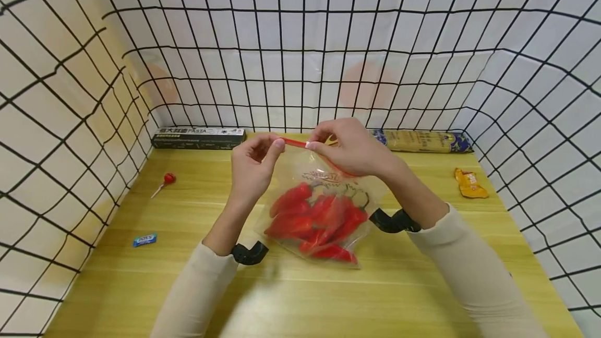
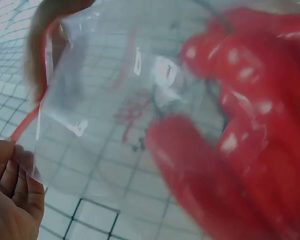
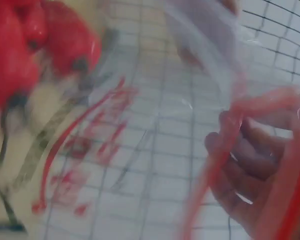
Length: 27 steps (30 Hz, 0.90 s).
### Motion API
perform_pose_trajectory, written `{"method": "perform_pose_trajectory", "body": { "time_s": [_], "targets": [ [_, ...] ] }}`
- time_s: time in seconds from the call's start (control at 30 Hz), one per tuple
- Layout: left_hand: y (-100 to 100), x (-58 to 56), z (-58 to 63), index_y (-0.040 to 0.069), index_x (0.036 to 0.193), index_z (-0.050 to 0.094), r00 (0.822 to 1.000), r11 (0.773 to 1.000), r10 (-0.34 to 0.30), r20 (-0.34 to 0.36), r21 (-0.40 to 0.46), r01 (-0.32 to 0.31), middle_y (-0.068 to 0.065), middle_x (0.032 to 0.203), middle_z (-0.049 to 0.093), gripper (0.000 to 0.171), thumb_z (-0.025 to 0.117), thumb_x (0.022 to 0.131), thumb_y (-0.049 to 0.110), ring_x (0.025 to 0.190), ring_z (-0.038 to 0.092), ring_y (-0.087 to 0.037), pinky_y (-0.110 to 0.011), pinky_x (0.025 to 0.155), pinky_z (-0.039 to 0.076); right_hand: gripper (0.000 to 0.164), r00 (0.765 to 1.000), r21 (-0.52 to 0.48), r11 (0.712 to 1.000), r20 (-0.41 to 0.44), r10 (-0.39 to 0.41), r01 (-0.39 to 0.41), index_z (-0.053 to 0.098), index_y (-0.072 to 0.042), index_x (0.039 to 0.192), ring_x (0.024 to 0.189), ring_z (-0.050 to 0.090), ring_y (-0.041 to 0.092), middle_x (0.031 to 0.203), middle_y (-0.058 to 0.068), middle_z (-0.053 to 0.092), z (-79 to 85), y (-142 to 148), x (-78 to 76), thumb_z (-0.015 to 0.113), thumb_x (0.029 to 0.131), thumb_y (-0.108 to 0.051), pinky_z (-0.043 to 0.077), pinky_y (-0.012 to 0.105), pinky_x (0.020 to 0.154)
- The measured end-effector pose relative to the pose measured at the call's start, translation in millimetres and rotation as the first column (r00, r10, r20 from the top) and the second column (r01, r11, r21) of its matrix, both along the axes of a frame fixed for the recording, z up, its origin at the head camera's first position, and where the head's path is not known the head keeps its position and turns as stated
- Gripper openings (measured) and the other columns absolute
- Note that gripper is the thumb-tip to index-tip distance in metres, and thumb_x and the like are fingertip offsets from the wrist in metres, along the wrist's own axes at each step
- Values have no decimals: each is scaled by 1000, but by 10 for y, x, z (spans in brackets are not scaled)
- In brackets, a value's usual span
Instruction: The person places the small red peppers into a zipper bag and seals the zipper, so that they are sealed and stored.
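A clear zip bag (image 1: 324,171) with a red seal strip hangs from both hands in the head view. Several red chili peppers (image 1: 319,218) with dark stems fill its lower part. My left hand (image 1: 255,166) pinches the strip's left corner between thumb and fingers. Beside it, my right hand (image 1: 349,145) pinches the strip at a small white slider (image 1: 308,145). Right of that slider the red edges stand apart. In the left wrist view the peppers (image 2: 190,175) press against the plastic; red printing (image 3: 90,145) shows on the bag in the right wrist view.
A black pasta box (image 1: 199,139) and a gold patterned package (image 1: 422,141) lie along the back wire mesh. On the left of the wooden table (image 1: 188,275) are a red lollipop (image 1: 169,178) and a blue wrapped candy (image 1: 144,239). An orange snack packet (image 1: 470,183) lies at right.
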<state>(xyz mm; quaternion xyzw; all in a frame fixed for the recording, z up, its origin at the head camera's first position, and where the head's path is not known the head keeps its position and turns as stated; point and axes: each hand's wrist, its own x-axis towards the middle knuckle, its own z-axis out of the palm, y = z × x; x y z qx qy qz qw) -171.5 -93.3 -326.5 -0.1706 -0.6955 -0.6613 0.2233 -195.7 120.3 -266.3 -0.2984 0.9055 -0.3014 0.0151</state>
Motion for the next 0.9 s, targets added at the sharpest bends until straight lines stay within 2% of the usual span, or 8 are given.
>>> {"method": "perform_pose_trajectory", "body": {
  "time_s": [0.13,0.2,0.37,0.43,0.6,0.73,0.9],
  "targets": [
    [-126,-8,51,-9,94,65,999,998,36,-35,47,-34,-14,80,64,14,65,92,4,70,56,-32,-18,62,46,19,999,6,999,6,-53,53,68,-20,97,88,61,12,90,-5,68,5,308,63,59,97,-37,48,36,79],
    [-207,-71,-14,-8,94,65,998,996,36,-42,81,-32,-10,80,65,15,66,92,7,72,59,-26,-19,67,49,21,997,4,997,9,-79,79,69,-21,97,86,61,12,90,-4,68,-32,493,83,58,97,-39,48,36,75],
    [-373,-210,-201,-2,93,67,998,988,42,-44,148,-35,-5,80,66,16,69,90,13,76,63,-17,-23,76,54,23,990,-1,990,0,-143,143,70,-21,98,87,63,11,93,-4,68,-120,910,144,57,97,-40,51,34,80],
    [-410,-213,-213,-3,93,67,998,987,51,-42,157,-44,-4,80,66,16,69,90,13,76,63,-17,-22,76,54,22,985,12,985,-13,-173,173,69,-22,98,88,63,9,93,-6,68,-134,1038,178,58,97,-40,51,29,82],
    [-453,-198,-244,-1,94,67,998,985,64,-16,161,-61,-4,81,66,16,69,90,14,78,64,-17,-22,79,54,19,979,45,978,2,-202,202,69,-24,99,86,58,10,96,-7,68,-147,1239,264,57,97,-40,47,25,75],
    [-393,-149,-202,0,94,66,998,985,59,-28,165,-53,-4,82,66,13,66,92,13,80,63,-17,-24,81,54,17,987,-4,988,53,-154,154,67,-25,102,90,61,10,99,-7,68,-182,1225,257,59,96,-38,49,25,78],
    [-165,-42,-44,-6,94,64,995,993,20,-97,119,-8,-9,83,65,10,63,93,4,78,61,-22,-24,77,52,24,998,-53,998,46,-31,33,66,-25,112,94,65,6,100,-11,70,-234,888,172,63,94,-40,52,31,84]
  ]
}}
